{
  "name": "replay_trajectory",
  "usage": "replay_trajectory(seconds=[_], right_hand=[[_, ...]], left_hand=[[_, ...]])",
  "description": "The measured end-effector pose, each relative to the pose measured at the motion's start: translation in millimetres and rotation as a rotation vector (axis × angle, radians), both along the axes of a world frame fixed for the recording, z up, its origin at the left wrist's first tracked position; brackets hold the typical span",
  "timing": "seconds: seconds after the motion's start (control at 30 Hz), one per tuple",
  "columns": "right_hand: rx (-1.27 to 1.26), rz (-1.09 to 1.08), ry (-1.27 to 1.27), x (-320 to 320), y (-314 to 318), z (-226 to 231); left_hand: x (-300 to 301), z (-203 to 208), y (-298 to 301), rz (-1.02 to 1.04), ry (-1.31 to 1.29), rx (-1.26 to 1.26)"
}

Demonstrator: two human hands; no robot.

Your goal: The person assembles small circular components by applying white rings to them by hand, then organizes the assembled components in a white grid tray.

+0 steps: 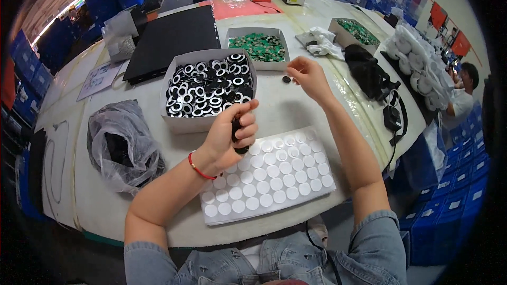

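My left hand point(228, 136), with a red cord at its wrist, is closed around small black round pieces point(236, 126) that show between thumb and fingers. It hovers over the upper left of a white sheet of round stickers point(272, 171). Farther off to the right, my right hand point(310, 80) has its fingers bent together. A small black disc point(287, 79) is right by its fingertips; whether they touch it I cannot make out. Beyond my left hand stands an open box point(182, 122) heaped with black-and-white rings point(208, 87).
Green circuit boards fill a box point(285, 55) farther back, and another box point(338, 34) stands to its right. A clear plastic bag point(124, 142) lies at left, near a black panel point(177, 39). Black pouch point(367, 71) and cable adapter point(392, 118) lie at right. A person point(462, 100) sits beyond.
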State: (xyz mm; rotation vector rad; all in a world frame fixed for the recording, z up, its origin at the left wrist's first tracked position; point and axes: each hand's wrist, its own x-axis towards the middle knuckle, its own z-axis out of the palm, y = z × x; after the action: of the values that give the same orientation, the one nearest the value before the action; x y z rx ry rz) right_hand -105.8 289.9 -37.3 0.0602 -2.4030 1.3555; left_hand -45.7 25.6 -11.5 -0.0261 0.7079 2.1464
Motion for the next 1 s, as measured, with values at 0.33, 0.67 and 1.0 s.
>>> replay_trajectory(seconds=[0.33, 0.67, 1.0], right_hand=[[0.435, -0.139, 0.195, -15, 18, -60], [-0.333, 0.294, -0.065, 125, -52, 16], [0.275, 0.225, -0.295, 150, 0, 21]], left_hand=[[9, -17, 10, -0.183, 0.258, -0.187], [20, -8, 18, -0.248, 0.561, -0.400], [31, -12, 19, -0.215, 0.580, -0.478]])
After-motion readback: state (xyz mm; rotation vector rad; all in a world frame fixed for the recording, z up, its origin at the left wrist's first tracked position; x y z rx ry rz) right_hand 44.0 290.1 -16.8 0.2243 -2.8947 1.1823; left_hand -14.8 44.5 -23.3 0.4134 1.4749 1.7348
